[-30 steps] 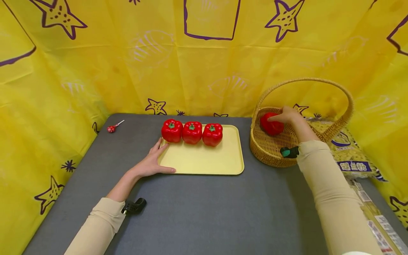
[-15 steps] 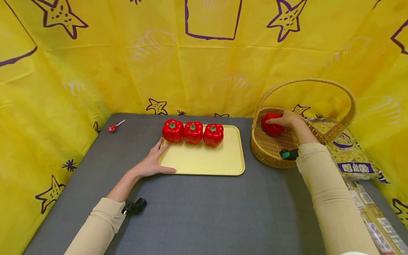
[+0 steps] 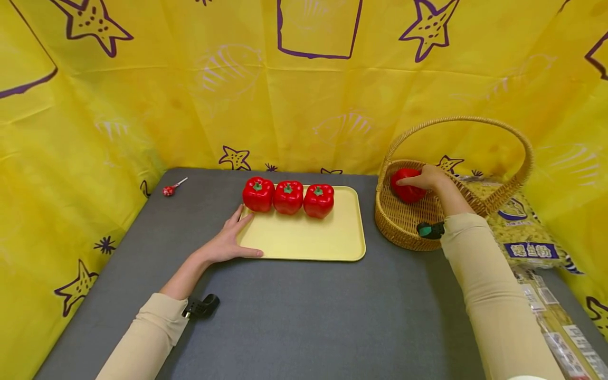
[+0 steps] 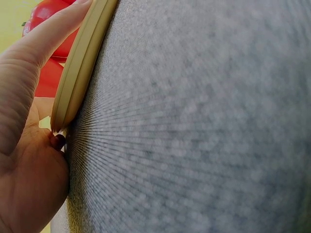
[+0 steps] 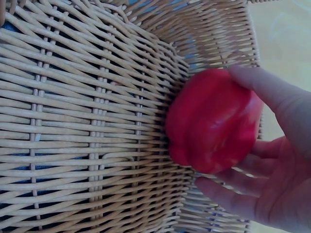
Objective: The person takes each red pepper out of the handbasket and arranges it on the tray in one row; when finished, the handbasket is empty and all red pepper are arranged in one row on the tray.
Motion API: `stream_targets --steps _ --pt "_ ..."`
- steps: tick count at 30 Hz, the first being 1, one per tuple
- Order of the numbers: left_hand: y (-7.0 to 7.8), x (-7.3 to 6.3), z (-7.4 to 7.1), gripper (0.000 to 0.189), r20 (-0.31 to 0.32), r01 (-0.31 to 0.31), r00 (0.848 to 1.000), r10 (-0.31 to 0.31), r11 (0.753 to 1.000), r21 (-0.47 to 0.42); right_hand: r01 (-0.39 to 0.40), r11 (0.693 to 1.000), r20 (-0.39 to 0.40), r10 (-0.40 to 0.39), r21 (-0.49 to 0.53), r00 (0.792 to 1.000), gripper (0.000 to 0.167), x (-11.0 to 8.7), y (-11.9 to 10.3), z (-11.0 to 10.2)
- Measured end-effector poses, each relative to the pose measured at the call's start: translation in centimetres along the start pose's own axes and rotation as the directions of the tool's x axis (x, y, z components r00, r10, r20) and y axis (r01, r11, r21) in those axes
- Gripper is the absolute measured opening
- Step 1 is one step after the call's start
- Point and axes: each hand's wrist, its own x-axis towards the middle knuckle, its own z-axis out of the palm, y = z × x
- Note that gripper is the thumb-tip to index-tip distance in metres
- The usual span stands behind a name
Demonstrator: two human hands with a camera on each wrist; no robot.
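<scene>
Inside the wicker basket (image 3: 404,237), at the right of the table, my right hand (image 3: 429,178) grips a red bell pepper (image 5: 214,121). In the right wrist view its thumb lies over the pepper and the fingers curl beneath; the pepper is close against the woven wicker. My left hand (image 3: 225,243) is spread at the left end of a pale yellow tray (image 3: 328,243), thumb along the front edge and fingers at the left side. Three red bell peppers with green stems, among them the middle one (image 3: 287,198), stand in a row at the tray's back.
A lollipop (image 3: 173,187) lies at the table's back left. Beside the basket are a yellow printed food bag (image 3: 527,227) and clear-wrapped packages (image 3: 556,322) along the right edge. The basket's tall handle (image 3: 456,120) arches over the right hand. A yellow patterned cloth (image 3: 304,105) hangs behind.
The right hand has sunk slightly around the bell pepper in the basket. The left hand stays at the tray, and the peppers on it have not moved.
</scene>
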Motion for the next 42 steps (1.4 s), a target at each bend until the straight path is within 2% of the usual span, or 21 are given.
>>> stream_targets --steps 9,13,21,31,42 --pt "0.0 0.1 0.1 0.111 0.0 0.001 1.0 -0.001 1.0 0.001 0.001 1.0 0.014 -0.002 0.009 1.0 0.083 -0.2 0.0 -0.1" --pt "0.0 0.0 0.0 0.111 -0.001 -0.002 1.0 0.002 1.0 0.004 -0.003 0.999 0.035 0.002 0.047 0.999 0.087 -0.3 -0.1 -0.2" --pt "0.1 0.1 0.0 0.11 -0.009 -0.016 1.0 0.016 1.0 0.006 0.008 0.997 -0.007 -0.007 0.078 1.0 0.087 -1.2 -0.2 -0.8" --pt "0.0 0.2 0.0 0.111 0.005 0.003 1.0 -0.003 1.0 0.007 0.051 0.994 -0.057 -0.046 0.096 0.997 0.091 -2.2 -0.1 -1.3" --pt "-0.1 0.3 0.0 0.112 0.002 -0.012 1.0 0.012 1.0 0.007 0.071 0.968 -0.102 -0.047 0.241 0.994 0.1 -4.3 -0.8 -0.8"
